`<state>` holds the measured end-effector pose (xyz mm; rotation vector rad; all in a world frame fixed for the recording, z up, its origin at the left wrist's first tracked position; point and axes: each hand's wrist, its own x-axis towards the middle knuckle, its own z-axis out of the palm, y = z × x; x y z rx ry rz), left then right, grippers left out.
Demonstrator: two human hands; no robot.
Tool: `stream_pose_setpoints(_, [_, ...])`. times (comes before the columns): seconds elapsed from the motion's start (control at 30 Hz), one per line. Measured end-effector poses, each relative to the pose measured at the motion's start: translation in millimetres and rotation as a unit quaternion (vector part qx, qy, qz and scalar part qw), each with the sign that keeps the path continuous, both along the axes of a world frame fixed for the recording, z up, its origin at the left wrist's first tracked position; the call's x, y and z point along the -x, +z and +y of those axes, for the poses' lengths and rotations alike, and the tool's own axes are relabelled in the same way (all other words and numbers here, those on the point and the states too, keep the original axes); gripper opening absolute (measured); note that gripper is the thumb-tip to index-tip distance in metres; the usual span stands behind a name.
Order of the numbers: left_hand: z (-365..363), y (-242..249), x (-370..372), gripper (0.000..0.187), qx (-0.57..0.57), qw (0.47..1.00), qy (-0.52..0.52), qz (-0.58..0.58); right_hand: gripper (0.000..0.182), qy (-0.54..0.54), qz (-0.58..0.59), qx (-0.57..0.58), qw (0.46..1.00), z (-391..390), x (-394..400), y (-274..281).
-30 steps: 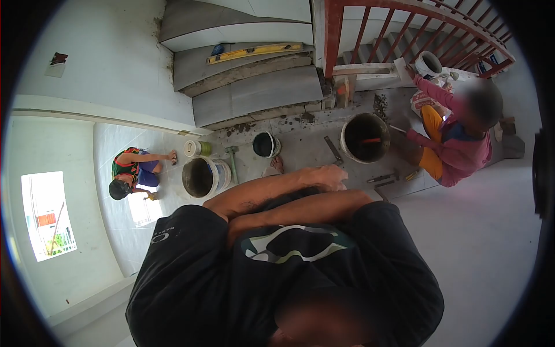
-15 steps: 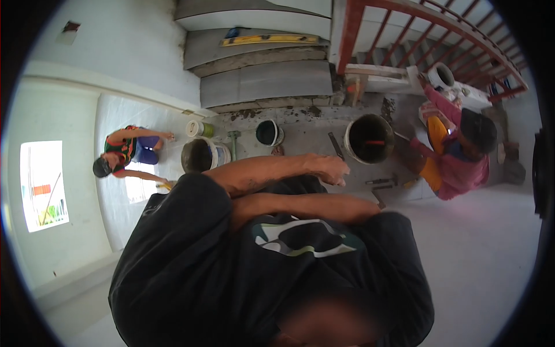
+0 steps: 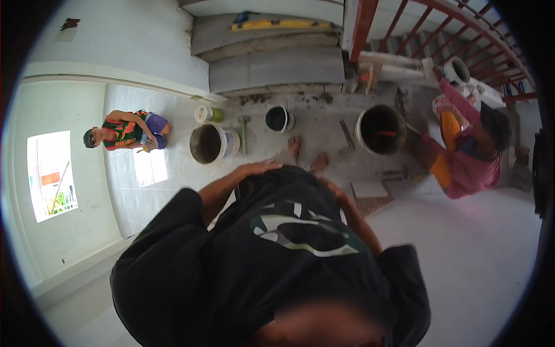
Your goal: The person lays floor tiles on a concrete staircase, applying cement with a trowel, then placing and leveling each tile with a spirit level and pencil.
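My left hand [image 3: 263, 168] lies against the front of my dark shirt [image 3: 283, 196] at the waist, its fingers stretched out. On the other side of the shirt rests my right hand [image 3: 332, 186], partly hidden by the cloth, fingers seemingly laid flat. Neither hand shows anything held. Beyond the shirt hem my bare feet [image 3: 295, 146] stand on the floor. A small dark bucket [image 3: 279, 119] is in front of them. Nearest to my right arm on the floor is a pale flat block [image 3: 370, 189] beside a ridged, comb-patterned piece [image 3: 374, 205].
Buckets [image 3: 215, 143] stand left, with a hammer-like tool [image 3: 243, 134]; a large bucket [image 3: 381, 129] stands right. One co-worker [image 3: 130, 130] squats left, another [image 3: 468, 144] right by the red railing [image 3: 428, 6]. A yellow level [image 3: 280, 25] lies on the stairs [image 3: 277, 66].
My forearms, crossed before my chest earlier, have parted and dropped, and both hands are at my waist. The left co-worker's hands have come together. My feet and the ridged piece have come into view.
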<state>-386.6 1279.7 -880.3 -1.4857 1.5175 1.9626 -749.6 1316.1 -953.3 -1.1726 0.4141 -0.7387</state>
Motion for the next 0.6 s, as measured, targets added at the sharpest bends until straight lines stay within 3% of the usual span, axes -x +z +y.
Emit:
stream_pose_setpoints(0.03, [8.6, 8.9, 5.2, 0.112, -0.022, 0.999, 0.022, 0.007, 0.048, -0.008, -0.081, -0.100, 0.992, 11.2, 3.5, 18.1])
stream_pose_setpoints(0.1, [-2.2, -8.8, -4.5, 0.096, 0.030, 0.999, -0.016, -0.019, 0.053, 0.150, 0.089, -0.219, 0.960, -32.6, -10.1, 29.8])
stream_pose_setpoints(0.13, [-8.2, -13.0, -3.3, 0.092, 0.037, 0.999, -0.026, -0.018, 0.057, 0.128, 0.193, -0.246, 0.941, -32.7, -7.9, 21.8])
stream_pose_setpoints(0.17, [-13.4, -19.9, -3.3, 0.088, 0.045, 0.998, -0.035, -0.017, 0.057, 0.129, 0.201, -0.257, 0.937, -27.5, -0.6, 13.3])
stream_pose_setpoints(0.23, [-7.9, -0.2, -28.3, 0.067, 0.141, 0.982, -0.097, 0.077, 0.059, 0.058, 0.057, -0.226, 0.971, -12.1, -8.4, -31.1])
stream_pose_setpoints(0.27, [-14.5, 46.9, -5.0, 0.059, -0.025, 0.989, 0.141, -0.042, 0.059, 0.063, 0.055, -0.228, 0.970, -19.1, -15.3, -9.1])
stream_pose_setpoints(0.3, [-4.1, 51.7, -16.2, 0.059, -0.030, 0.989, 0.139, -0.042, 0.058, 0.055, 0.097, -0.354, 0.929, -30.6, -17.5, 45.0])
stream_pose_setpoints(0.33, [2.0, 55.6, -32.8, 0.064, 0.063, 0.990, 0.120, 0.027, 0.057, 0.036, 0.138, -0.474, 0.869, -35.4, -16.4, 79.7])
stream_pose_setpoints(0.37, [-1.1, 53.9, -37.7, 0.070, 0.154, 0.978, 0.091, 0.106, 0.057, 0.012, 0.140, -0.481, 0.865, -22.2, -13.6, 55.8])
stream_pose_setpoints(0.4, [-9.3, 66.5, -30.1, 0.067, 0.034, 0.977, 0.200, 0.065, 0.061, 0.000, 0.094, -0.454, 0.886, 2.5, -9.5, 6.2])
stream_pose_setpoints(0.43, [-13.2, 82.9, -26.6, 0.064, -0.084, 0.949, 0.304, 0.011, 0.063, -0.011, 0.071, -0.436, 0.897, 10.3, -9.0, -1.1])
stream_pose_setpoints(0.53, [-16.4, 81.1, -55.4, 0.064, -0.119, 0.941, 0.315, -0.032, 0.065, -0.055, 0.049, -0.416, 0.906, 38.7, -20.1, -4.4])
stream_pose_setpoints(0.6, [-23.0, 69.0, -85.4, 0.065, -0.058, 0.960, 0.265, -0.072, 0.065, -0.086, 0.079, -0.435, 0.893, 60.3, -36.8, 2.5])
